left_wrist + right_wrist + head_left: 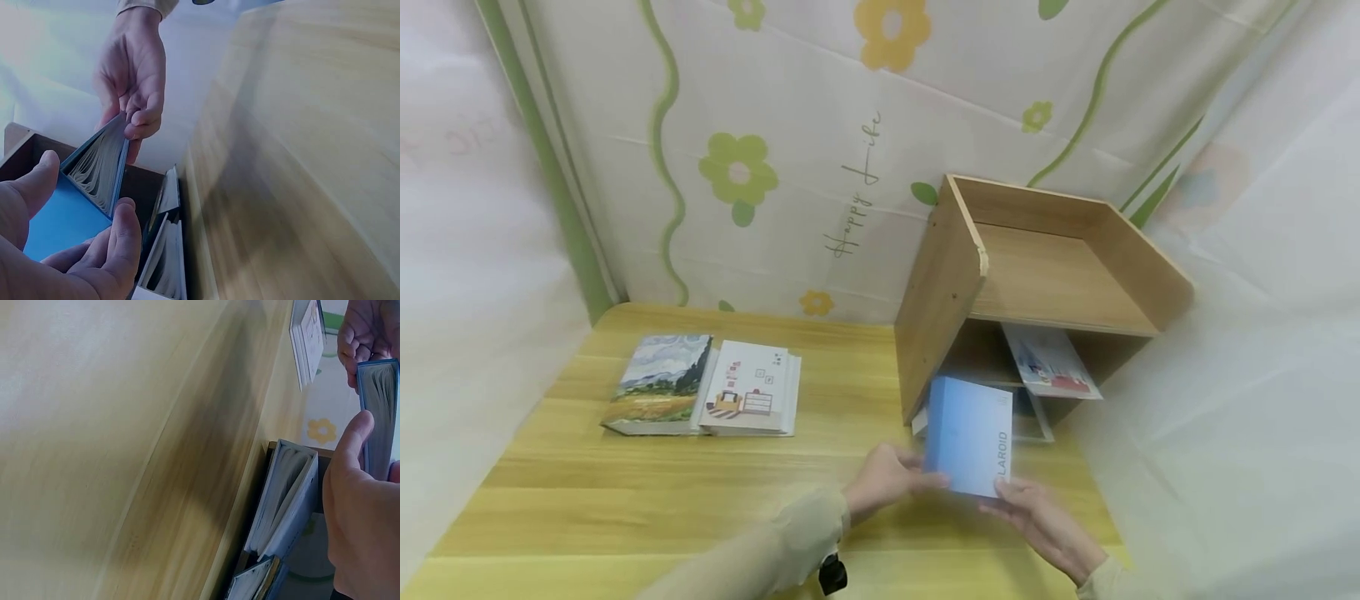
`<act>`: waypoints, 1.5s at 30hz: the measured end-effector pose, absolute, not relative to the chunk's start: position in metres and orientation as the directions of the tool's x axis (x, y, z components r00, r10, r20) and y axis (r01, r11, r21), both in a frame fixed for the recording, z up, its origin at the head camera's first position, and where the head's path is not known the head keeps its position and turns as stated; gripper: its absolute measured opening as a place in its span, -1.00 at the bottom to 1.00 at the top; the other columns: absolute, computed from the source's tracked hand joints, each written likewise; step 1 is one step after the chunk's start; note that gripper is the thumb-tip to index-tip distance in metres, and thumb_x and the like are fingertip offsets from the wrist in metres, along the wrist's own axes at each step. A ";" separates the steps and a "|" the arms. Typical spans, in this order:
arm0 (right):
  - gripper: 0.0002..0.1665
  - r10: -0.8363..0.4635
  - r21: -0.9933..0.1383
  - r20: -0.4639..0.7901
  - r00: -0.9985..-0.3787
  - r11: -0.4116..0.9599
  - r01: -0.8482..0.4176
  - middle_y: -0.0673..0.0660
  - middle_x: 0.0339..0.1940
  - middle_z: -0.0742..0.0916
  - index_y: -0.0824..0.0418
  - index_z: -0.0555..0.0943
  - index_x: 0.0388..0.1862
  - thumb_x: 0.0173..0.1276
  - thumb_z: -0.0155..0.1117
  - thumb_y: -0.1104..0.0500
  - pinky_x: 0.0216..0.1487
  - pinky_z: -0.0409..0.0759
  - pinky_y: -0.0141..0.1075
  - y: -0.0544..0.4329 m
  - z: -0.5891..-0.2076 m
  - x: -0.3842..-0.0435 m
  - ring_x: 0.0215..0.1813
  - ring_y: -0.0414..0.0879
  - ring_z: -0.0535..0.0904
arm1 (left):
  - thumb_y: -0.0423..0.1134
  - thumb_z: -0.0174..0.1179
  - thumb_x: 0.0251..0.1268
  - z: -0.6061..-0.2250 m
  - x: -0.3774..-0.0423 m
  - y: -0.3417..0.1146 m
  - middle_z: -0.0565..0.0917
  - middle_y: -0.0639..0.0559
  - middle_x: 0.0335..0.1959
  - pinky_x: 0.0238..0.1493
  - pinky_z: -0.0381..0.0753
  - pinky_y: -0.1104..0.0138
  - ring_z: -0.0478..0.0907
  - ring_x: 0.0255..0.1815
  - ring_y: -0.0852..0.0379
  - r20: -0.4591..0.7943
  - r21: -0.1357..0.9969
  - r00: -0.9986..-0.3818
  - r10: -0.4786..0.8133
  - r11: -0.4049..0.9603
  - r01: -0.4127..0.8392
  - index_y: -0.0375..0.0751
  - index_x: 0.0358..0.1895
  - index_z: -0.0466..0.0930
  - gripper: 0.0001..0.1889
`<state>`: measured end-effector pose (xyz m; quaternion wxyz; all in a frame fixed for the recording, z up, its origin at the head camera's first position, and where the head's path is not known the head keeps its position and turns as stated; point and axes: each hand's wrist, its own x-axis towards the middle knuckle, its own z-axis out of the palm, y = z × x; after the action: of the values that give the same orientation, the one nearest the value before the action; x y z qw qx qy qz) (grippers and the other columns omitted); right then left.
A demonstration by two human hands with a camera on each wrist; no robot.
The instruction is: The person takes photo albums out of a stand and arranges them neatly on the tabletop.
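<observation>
A blue photo album [972, 437] with "LAROID" visible on its cover is held up in front of the wooden shelf unit [936, 292]. At its spine side, my left hand [886, 479] holds it between thumb and fingers; the left wrist view shows the blue spine [69, 219] between them. My right hand [1037, 521] pinches the lower corner of the opposite side, thumb on the cover. Seen from the left wrist, the pages [100, 165] fan slightly between the covers.
A picture-covered book [1052, 362] juts from the upper compartment. More albums [284, 487] stand in the lower compartment. To the left on the wooden table [625, 500] lie a landscape-covered book [662, 379] and a white one [748, 387]. Printed curtains [805, 108] enclose the table.
</observation>
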<state>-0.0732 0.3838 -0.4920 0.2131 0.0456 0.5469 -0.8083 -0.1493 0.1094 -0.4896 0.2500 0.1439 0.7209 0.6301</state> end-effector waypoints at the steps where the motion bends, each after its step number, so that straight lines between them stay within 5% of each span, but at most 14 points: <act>1: -0.66 -0.295 -0.862 -0.312 -0.903 -0.311 0.399 0.23 0.20 0.60 0.33 0.52 0.22 0.58 -0.09 0.35 0.42 0.07 0.18 0.381 -0.492 -0.073 0.25 0.08 0.51 | 0.08 0.58 -0.17 -0.490 -0.149 0.107 0.73 -0.14 -0.19 -0.22 0.69 0.06 0.67 -0.32 -0.02 -0.181 0.980 -0.834 0.520 0.169 -0.107 -0.31 -0.12 0.72 -0.40; 10: -0.65 -0.281 -0.863 -0.321 -0.904 -0.308 0.402 0.24 0.20 0.59 0.35 0.51 0.23 0.57 -0.06 0.35 0.42 0.05 0.20 0.364 -0.494 -0.075 0.25 0.10 0.50 | 0.08 0.57 -0.14 -0.491 -0.149 0.089 0.71 -0.22 -0.07 -0.10 0.66 -0.01 0.69 -0.31 -0.04 -0.179 0.979 -0.833 0.523 0.174 -0.102 -0.38 0.04 0.65 -0.28; 18: -0.68 -0.247 -0.849 -0.323 -0.914 -0.351 0.394 0.27 0.15 0.62 0.35 0.53 0.19 0.55 -0.02 0.35 0.40 0.15 0.15 0.351 -0.496 -0.079 0.21 0.12 0.54 | 0.10 0.54 -0.09 -0.489 -0.152 0.079 0.75 -0.07 -0.24 -0.10 0.65 -0.05 0.69 -0.32 -0.03 -0.197 0.976 -0.834 0.515 0.180 -0.119 -0.30 -0.08 0.72 -0.40; 25: -0.70 -0.195 -0.839 -0.357 -0.914 -0.364 0.405 0.28 0.13 0.63 0.33 0.55 0.16 0.54 0.02 0.33 0.37 0.26 0.11 0.338 -0.499 -0.083 0.17 0.13 0.56 | 0.13 0.51 -0.05 -0.494 -0.154 0.069 0.75 -0.08 -0.25 -0.04 0.63 -0.07 0.70 -0.31 -0.02 -0.207 0.975 -0.843 0.497 0.180 -0.133 -0.40 0.08 0.62 -0.26; 45: -0.70 -0.200 -0.826 -0.350 -0.915 -0.394 0.402 0.30 0.11 0.64 0.35 0.56 0.16 0.53 0.04 0.33 0.36 0.28 0.11 0.305 -0.508 -0.091 0.13 0.13 0.59 | 0.04 0.50 0.02 -0.500 -0.158 0.039 0.74 -0.14 -0.22 -0.10 0.67 0.00 0.70 -0.22 -0.17 -0.193 0.981 -0.841 0.505 0.105 -0.162 -0.31 -0.12 0.73 -0.51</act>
<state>-0.0911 0.3046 -0.5078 0.1816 0.0973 0.5194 -0.8293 -0.1579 0.0387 -0.5004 0.2539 0.1228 0.6986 0.6576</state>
